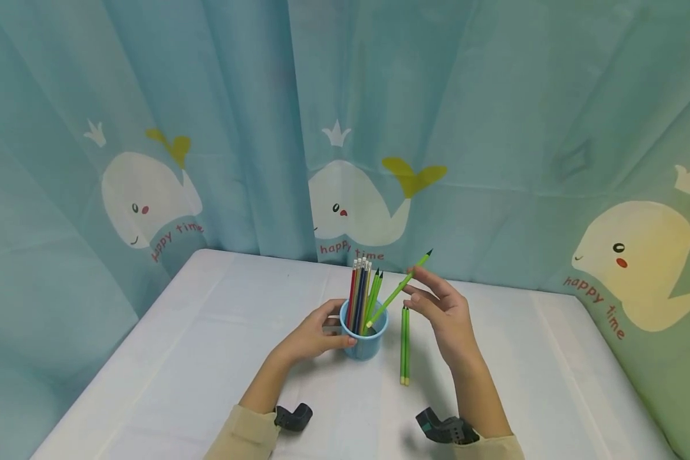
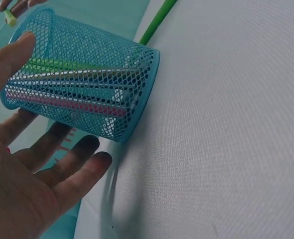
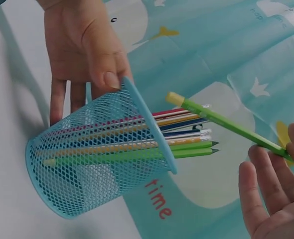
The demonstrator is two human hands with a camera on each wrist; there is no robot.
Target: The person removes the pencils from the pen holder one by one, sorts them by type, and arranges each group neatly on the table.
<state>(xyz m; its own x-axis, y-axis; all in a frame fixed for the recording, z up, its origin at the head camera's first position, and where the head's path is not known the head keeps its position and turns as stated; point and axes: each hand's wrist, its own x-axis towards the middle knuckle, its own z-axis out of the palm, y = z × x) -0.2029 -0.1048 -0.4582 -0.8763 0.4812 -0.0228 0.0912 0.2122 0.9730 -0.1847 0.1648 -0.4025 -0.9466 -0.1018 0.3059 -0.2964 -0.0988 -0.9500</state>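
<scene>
A light blue mesh pencil cup stands on the table, with my left hand holding it, thumb at the near side of the rim and fingers round the far side. Inside lean several pencils with white-ended tops, plus two green pencils, dark points up. My right hand pinches another green pencil near its dark point. That pencil slants over the cup's opening, pale end lowest; in the right wrist view this end is outside the rim. Two more green pencils lie side by side right of the cup.
The white-covered table reaches back to a blue-green curtain printed with whales. Each wrist wears a dark strap device, the left one and the right one both low in the head view.
</scene>
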